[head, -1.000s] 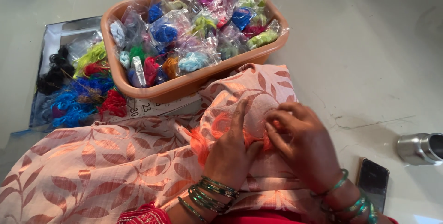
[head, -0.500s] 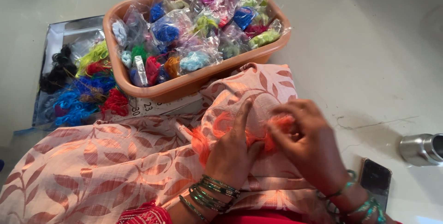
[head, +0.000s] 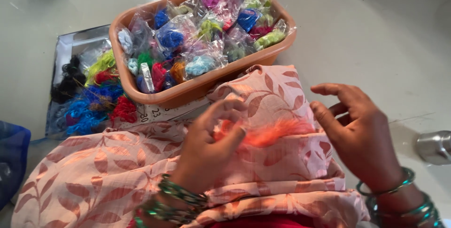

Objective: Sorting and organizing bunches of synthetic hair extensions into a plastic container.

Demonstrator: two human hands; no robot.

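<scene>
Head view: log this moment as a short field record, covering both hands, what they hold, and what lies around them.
left hand: left hand pinches one end of the orange yarn tuft in its fingers, over the lap
right hand: right hand open, fingers spread, beside the tuft's free end, holding nothing
lap: pink leaf-print cloth
ahead: orange basket filled with clear packets of coloured yarn
ahead-left: loose yarn pile, black, green, blue and red, on a tray
right edge: metal cup on the floor
wrists: green bangles on both
</scene>
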